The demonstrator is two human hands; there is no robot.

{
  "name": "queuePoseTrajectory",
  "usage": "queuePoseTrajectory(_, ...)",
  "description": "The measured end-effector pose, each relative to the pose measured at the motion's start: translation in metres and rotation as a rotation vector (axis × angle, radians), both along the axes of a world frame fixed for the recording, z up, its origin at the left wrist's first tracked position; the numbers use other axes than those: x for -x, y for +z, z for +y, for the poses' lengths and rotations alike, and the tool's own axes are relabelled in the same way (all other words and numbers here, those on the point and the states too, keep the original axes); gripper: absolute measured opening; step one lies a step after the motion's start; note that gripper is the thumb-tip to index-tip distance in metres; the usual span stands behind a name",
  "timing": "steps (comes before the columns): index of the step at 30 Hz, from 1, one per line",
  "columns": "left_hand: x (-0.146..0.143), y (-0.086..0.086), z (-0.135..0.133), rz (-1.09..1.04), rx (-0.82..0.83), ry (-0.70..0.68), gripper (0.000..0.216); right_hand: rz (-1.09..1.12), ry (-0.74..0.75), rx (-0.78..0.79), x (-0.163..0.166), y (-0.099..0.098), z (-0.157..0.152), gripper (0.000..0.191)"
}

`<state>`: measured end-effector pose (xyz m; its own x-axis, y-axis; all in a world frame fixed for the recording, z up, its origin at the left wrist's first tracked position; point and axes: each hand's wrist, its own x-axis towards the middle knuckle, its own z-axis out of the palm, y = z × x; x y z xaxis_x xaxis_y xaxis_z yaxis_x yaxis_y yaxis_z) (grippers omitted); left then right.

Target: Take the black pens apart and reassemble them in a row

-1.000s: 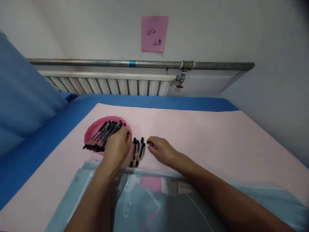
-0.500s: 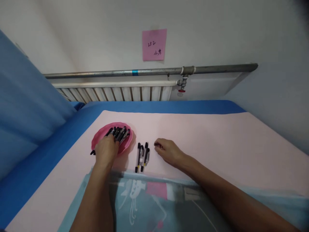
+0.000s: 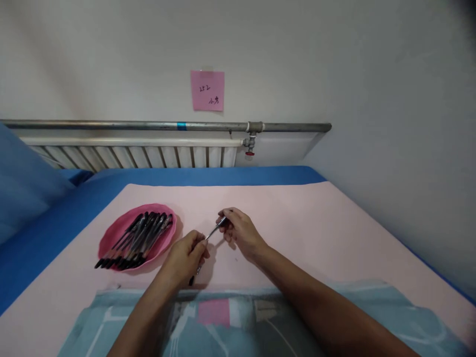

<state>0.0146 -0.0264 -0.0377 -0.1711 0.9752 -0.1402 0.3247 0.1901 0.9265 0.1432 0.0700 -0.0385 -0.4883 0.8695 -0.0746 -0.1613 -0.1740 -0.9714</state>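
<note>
Between my two hands runs a slim pen (image 3: 211, 232), slanting up to the right. My left hand (image 3: 186, 257) is closed on its lower left part, thumb and fingers pinching it. My right hand (image 3: 241, 233) is closed round the black cap end (image 3: 222, 221) of the pen, its lower fingers curled loosely. Whether the cap sits fully on the pen I cannot tell. Below my left hand, the black end of another pen (image 3: 191, 280) shows on the pink sheet; the rest is hidden. Left of my left hand, a pink scalloped tray (image 3: 111, 237) holds several black and clear pens (image 3: 143, 238).
A pink sheet (image 3: 282, 218) covers the surface, with blue edging (image 3: 219, 176) behind. A patterned blue-green cloth (image 3: 130, 302) lies nearest me. Beyond stand a white radiator (image 3: 169, 156), a metal pipe (image 3: 141, 126) and a wall with a pink note (image 3: 207, 90). A blue curtain (image 3: 26, 183) hangs at left.
My left hand has left the tray and moved right to my right hand, and a pen now spans both. The pens lying on the sheet are mostly hidden behind my left hand. The view has shifted.
</note>
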Motion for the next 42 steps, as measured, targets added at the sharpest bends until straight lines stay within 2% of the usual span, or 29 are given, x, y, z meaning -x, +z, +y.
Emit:
queuePoseTrajectory(6, -0.017, 0.003, 0.002, -0.272, 0.059, -0.017, 0.025, -0.01, 0.093, -0.03, 0.005, -0.002, -0.012, 0.023)
queuePoseTrajectory(9, -0.022, 0.005, 0.003, -0.359, 0.105, 0.012, 0.026, 0.031, 0.025, -0.015, 0.007, -0.005, -0.009, 0.024)
queuePoseTrajectory(15, -0.023, 0.006, 0.001, -0.433, 0.23, 0.055, 0.03, 0.164, -0.216, 0.055, -0.002, -0.005, 0.011, 0.018)
queuePoseTrajectory(18, -0.021, 0.004, 0.002, -0.461, 0.207, 0.093, 0.03, 0.107, -0.12, 0.108, -0.006, 0.0, 0.01, 0.012)
queuePoseTrajectory(21, -0.021, 0.003, 0.003, -0.473, 0.161, 0.116, 0.029, -0.045, 0.075, 0.151, -0.005, 0.006, -0.001, 0.017)
queuePoseTrajectory(23, -0.021, 0.002, 0.003, -0.463, 0.128, 0.123, 0.028, -0.086, 0.125, 0.15, -0.004, 0.009, -0.008, 0.022)
queuePoseTrajectory(27, -0.022, 0.002, 0.002, -0.458, 0.113, 0.119, 0.027, -0.03, 0.099, 0.154, -0.003, 0.009, -0.01, 0.02)
queuePoseTrajectory(32, -0.022, 0.005, 0.001, -0.533, 0.152, 0.105, 0.027, 0.103, 0.192, 0.196, -0.003, 0.004, -0.006, 0.017)
queuePoseTrajectory(37, -0.022, 0.006, 0.001, -0.458, 0.11, 0.107, 0.028, 0.057, 0.097, 0.218, -0.002, 0.003, -0.006, 0.022)
queuePoseTrajectory(42, -0.022, 0.006, 0.001, -0.511, 0.151, 0.11, 0.029, 0.132, 0.157, 0.226, -0.002, 0.003, -0.005, 0.021)
